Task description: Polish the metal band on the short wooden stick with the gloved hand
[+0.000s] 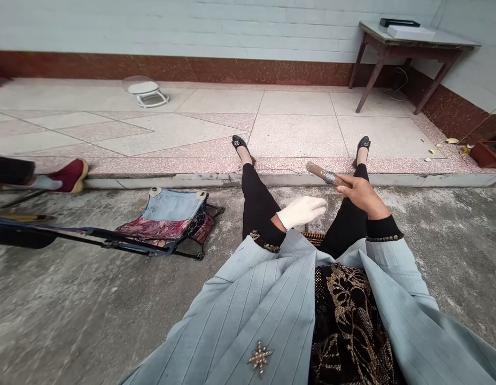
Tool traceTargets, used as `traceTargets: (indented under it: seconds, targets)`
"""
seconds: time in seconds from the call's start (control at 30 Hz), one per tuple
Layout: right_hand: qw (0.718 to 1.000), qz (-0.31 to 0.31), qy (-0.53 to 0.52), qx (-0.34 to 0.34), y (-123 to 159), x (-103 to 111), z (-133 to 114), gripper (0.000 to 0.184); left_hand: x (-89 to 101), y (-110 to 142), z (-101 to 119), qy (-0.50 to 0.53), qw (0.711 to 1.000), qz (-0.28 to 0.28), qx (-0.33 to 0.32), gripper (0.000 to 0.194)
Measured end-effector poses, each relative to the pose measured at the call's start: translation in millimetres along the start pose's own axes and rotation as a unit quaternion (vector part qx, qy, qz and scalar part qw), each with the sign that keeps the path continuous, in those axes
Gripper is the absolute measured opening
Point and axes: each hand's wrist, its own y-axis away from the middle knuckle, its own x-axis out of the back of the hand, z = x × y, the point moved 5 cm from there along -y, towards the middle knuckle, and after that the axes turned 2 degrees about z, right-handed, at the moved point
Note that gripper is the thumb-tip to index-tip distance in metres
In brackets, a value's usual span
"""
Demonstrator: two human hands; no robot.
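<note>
My right hand (362, 195) is bare and closed around a short brown tool (318, 171) with silvery wire wound about its middle. The tool points up and to the left, over the gap between my knees; its exact kind is unclear. My left hand (303, 212) wears a white knitted glove and is just below and left of the tool, apart from it. Its fingers are together and curled, and whatever may be inside them is hidden. Under my hands, part of a woven brown seat or basket edge (313, 238) shows between my thighs.
A low folding chair (163, 224) with patterned cloth stands on the concrete at left, near another person's red shoe (69, 175). My feet rest on a raised tiled step (296, 128). Beyond are a small white stool (146, 92), a wooden table (416, 45) and a planter (487, 155).
</note>
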Motion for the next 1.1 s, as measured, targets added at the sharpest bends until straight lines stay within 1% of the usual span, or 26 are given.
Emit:
traceTargets:
  seconds: [0.03, 0.1, 0.17, 0.2, 0.27, 0.33, 0.37, 0.4, 0.43, 0.5, 0.57, 0.67, 0.73, 0.8, 0.87, 0.93, 0.97, 1.03, 1.1]
  targets:
    - [0.999, 0.002, 0.054, -0.010, 0, -1, 1, 0.045, -0.8, 0, 3, -0.062, 0.998, 0.000, 0.001, 0.030]
    - [0.987, -0.017, 0.153, -0.033, 1, -5, 4, 0.042, 0.1, 2, 7, -0.153, 0.988, 0.003, -0.003, 0.031]
    - [0.972, -0.061, 0.224, -0.043, 3, -10, 6, 0.040, 4.9, 4, 10, -0.190, 0.982, 0.010, -0.011, 0.031]
    - [0.965, -0.090, 0.241, -0.042, 4, -12, 6, 0.039, 8.8, 5, 10, -0.195, 0.981, 0.016, -0.013, 0.031]
    - [0.958, -0.175, 0.225, -0.022, 7, -18, 6, 0.037, 18.6, 7, 7, -0.184, 0.982, 0.034, -0.005, 0.031]
    - [0.947, -0.284, 0.151, 0.010, 13, -23, 2, 0.038, 28.0, 8, -1, -0.137, 0.989, 0.050, 0.012, 0.030]
    - [0.938, -0.330, 0.106, 0.025, 17, -23, -2, 0.040, 31.5, 8, -5, -0.097, 0.994, 0.057, 0.019, 0.029]
    - [0.929, -0.362, 0.064, 0.039, 20, -23, -7, 0.043, 34.0, 9, -9, -0.046, 0.997, 0.061, 0.026, 0.028]
    - [0.924, -0.377, 0.032, 0.048, 21, -20, -12, 0.046, 35.3, 9, -14, 0.009, 0.997, 0.065, 0.034, 0.027]
    - [0.929, -0.365, 0.003, 0.054, 22, -14, -19, 0.049, 35.1, 8, -24, 0.112, 0.989, 0.075, 0.058, 0.024]
    - [0.937, -0.345, -0.010, 0.052, 21, -8, -23, 0.049, 30.5, 8, -33, 0.195, 0.974, 0.080, 0.082, 0.023]
    - [0.933, -0.351, -0.062, 0.045, 24, -5, -24, 0.050, 14.3, 6, -40, 0.305, 0.947, 0.040, 0.099, 0.023]
    - [0.924, -0.366, -0.098, 0.042, 28, -5, -23, 0.051, 2.9, 4, -43, 0.355, 0.929, 0.013, 0.106, 0.024]
    - [0.926, -0.354, -0.127, 0.041, 28, -5, -22, 0.051, -3.6, 3, -45, 0.366, 0.923, 0.023, 0.120, 0.022]
    - [0.944, -0.288, -0.158, 0.033, 22, -3, -20, 0.054, -6.0, 3, -44, 0.356, 0.924, 0.041, 0.132, 0.022]
    - [0.965, -0.189, -0.180, 0.020, 13, 0, -16, 0.057, -6.5, 4, -39, 0.343, 0.929, 0.038, 0.131, 0.024]
    - [0.973, -0.141, -0.183, 0.013, 8, 1, -13, 0.058, -6.0, 4, -34, 0.330, 0.936, 0.029, 0.120, 0.026]
    - [0.984, -0.064, -0.167, 0.002, 0, 3, -8, 0.059, -3.5, 5, -22, 0.277, 0.958, 0.005, 0.077, 0.026]
    - [0.994, -0.024, -0.103, 0.004, -5, 1, -5, 0.058, 0.8, 7, -9, 0.190, 0.982, -0.007, 0.023, 0.027]
